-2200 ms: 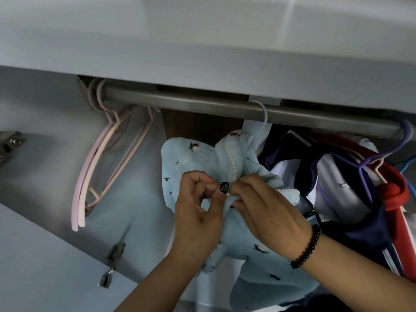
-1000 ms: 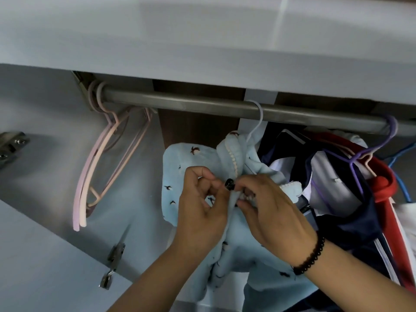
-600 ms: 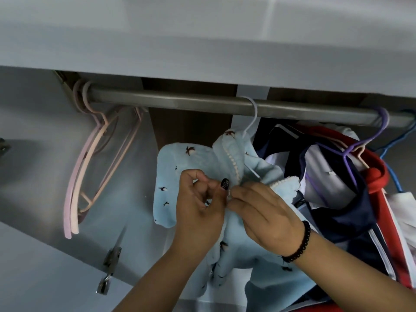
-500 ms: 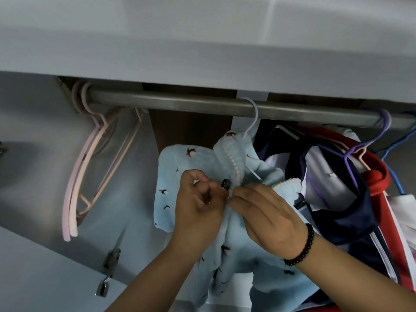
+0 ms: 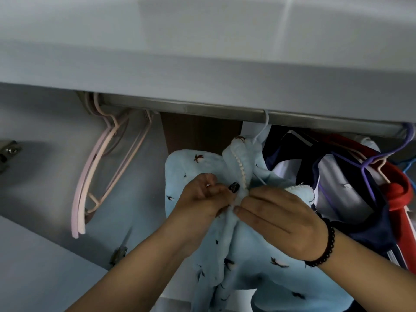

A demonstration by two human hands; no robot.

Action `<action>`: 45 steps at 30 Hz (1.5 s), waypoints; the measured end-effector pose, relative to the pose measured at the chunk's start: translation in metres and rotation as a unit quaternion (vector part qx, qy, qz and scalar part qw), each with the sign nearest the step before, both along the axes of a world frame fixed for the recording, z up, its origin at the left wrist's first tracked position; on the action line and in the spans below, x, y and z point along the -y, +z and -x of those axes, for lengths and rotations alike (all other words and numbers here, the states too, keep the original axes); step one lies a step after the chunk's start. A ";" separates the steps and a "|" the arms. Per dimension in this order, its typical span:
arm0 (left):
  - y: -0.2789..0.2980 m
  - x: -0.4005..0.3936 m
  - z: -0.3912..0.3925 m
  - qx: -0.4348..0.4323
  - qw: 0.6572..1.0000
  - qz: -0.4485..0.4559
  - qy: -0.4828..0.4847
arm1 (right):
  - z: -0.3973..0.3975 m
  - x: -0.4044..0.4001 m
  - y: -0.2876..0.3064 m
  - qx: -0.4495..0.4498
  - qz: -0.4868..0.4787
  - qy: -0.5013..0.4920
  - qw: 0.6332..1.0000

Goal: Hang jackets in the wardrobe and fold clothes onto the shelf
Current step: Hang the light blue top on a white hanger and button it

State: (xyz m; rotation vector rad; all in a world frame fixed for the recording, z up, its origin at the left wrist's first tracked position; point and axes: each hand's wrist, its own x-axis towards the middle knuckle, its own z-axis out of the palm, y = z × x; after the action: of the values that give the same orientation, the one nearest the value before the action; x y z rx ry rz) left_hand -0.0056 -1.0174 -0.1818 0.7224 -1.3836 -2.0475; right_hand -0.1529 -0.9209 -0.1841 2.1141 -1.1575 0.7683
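Observation:
A light blue fleece jacket (image 5: 193, 163) with small dark bird prints hangs from a pale hanger (image 5: 264, 129) on the grey wardrobe rail (image 5: 202, 108). My left hand (image 5: 202, 199) pinches the jacket's left front edge below the collar. My right hand (image 5: 276, 212) pinches the right front edge against it, a black bead bracelet on its wrist. Both hands meet at the jacket's opening, and what lies between the fingertips is hidden.
Several empty pink hangers (image 5: 99, 167) hang at the rail's left end. Navy, white and red garments (image 5: 360, 199) crowd the rail on the right, on purple and pale hangers. A metal hinge (image 5: 9, 154) sits on the grey side wall at far left.
Both hands have stayed together at the jacket's front, shifting slightly along the opening. The view has tipped so that the top panel hides more of the rail.

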 end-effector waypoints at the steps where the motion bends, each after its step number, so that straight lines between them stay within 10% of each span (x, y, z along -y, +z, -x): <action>1: 0.000 0.000 0.000 -0.013 1.000 -0.015 -0.008 | 0.002 0.000 0.001 -0.009 0.002 -0.001 1.000; 5: -0.010 -0.002 -0.003 -0.050 0.998 -0.031 0.023 | 0.000 -0.002 -0.010 0.053 -0.041 -0.038 0.997; 13: -0.047 -0.008 -0.012 0.035 0.955 0.281 0.087 | -0.023 -0.038 -0.028 0.260 -0.040 -0.143 0.954; 19: -0.079 -0.011 -0.003 0.176 0.942 0.253 0.130 | -0.003 -0.062 -0.024 0.345 -0.064 -0.288 0.891; 25: -0.069 -0.002 0.029 0.143 0.951 0.241 0.130 | 0.025 -0.022 0.014 0.333 -0.141 -0.286 0.887; 33: -0.041 0.044 0.094 0.167 0.922 0.316 0.148 | 0.028 0.057 0.022 0.309 -0.395 -0.400 0.767; 40: -0.091 0.076 0.065 0.281 0.906 0.277 0.155 | 0.014 0.048 0.033 0.099 -0.374 -0.486 0.784; 45: -0.080 0.076 0.079 0.257 0.919 0.266 0.135 | 0.004 0.030 0.022 0.161 -0.294 -0.479 0.811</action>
State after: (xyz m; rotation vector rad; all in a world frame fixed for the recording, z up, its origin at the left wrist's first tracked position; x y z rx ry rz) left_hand -0.0845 -1.0929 -0.2615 1.1656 -1.8930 -1.2155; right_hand -0.1569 -0.9504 -0.1621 1.4344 -2.6025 0.2712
